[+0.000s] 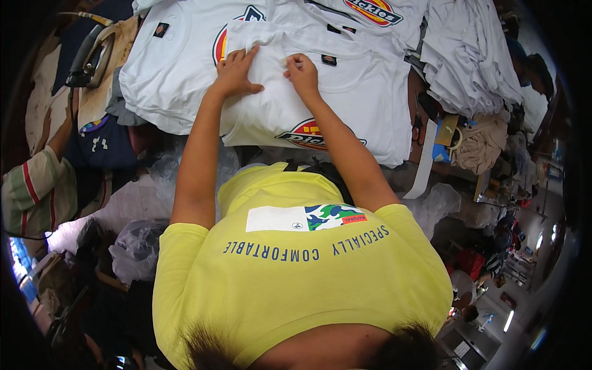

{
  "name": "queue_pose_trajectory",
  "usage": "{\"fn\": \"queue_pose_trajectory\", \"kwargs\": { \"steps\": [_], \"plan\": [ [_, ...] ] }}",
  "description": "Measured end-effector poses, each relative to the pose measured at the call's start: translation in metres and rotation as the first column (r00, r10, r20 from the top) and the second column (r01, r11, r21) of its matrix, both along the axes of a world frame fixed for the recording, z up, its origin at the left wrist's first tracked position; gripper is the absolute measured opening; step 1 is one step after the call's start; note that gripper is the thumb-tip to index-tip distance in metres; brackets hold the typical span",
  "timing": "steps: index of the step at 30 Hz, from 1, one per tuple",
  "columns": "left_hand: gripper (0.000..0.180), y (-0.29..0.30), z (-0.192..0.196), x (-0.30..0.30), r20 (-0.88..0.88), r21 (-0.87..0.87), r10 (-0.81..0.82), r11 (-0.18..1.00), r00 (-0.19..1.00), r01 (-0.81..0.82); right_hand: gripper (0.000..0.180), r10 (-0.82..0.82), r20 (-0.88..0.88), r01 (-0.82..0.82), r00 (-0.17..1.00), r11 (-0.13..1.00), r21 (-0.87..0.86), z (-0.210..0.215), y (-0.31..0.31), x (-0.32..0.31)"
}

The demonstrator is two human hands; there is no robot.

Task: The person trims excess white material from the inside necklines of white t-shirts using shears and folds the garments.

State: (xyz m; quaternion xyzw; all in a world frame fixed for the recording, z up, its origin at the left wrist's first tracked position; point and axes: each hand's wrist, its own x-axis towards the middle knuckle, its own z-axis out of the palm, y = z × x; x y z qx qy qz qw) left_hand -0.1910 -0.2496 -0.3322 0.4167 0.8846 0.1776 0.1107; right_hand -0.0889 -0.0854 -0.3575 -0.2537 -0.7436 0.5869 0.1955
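Observation:
A white T-shirt (370, 92) with a dark neck label and a colourful printed emblem lies on top of other white T-shirts in front of me. My left hand (235, 74) rests flat on its shoulder area with the fingers spread. Just to the right, beside the neckline, my right hand (302, 75) has thumb and forefinger pinched together at the cloth. A small pale bit shows at those fingertips, too small to name. Another white T-shirt (163, 80) lies under and to the left, also with a dark label.
An iron (92, 58) stands on a cloth at the far left. Below it is another person's striped sleeve (40, 191). White garments (472, 55) are heaped at the right, above a roll of tape (456, 139) and a crumpled beige cloth (484, 142). Plastic bags (139, 246) lie lower left.

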Motion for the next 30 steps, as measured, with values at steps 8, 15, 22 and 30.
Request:
{"fn": "queue_pose_trajectory", "kwargs": {
  "steps": [8,15,22,30],
  "plan": [
    [0.084,-0.005,-0.003,-0.004,0.022,0.145,-0.019,0.989,1.0,0.016,0.015,0.014,-0.228,0.005,0.974,0.997,0.082,-0.01,-0.009,0.016],
    [0.076,-0.005,0.004,0.007,0.481,0.575,-0.117,0.79,0.869,-0.212,0.032,-0.044,-0.286,-0.052,0.957,0.946,-0.319,0.033,0.009,0.025],
    [0.073,0.022,0.046,0.121,0.258,0.208,-0.205,0.966,0.944,0.153,0.038,0.206,-0.367,-0.264,0.907,0.958,-0.114,0.057,0.014,0.063],
    [0.068,0.027,0.018,0.15,0.01,0.18,-0.188,0.967,0.982,0.183,0.036,0.365,-0.09,-0.36,0.927,0.93,0.067,0.055,0.022,0.08]
  ]
}}
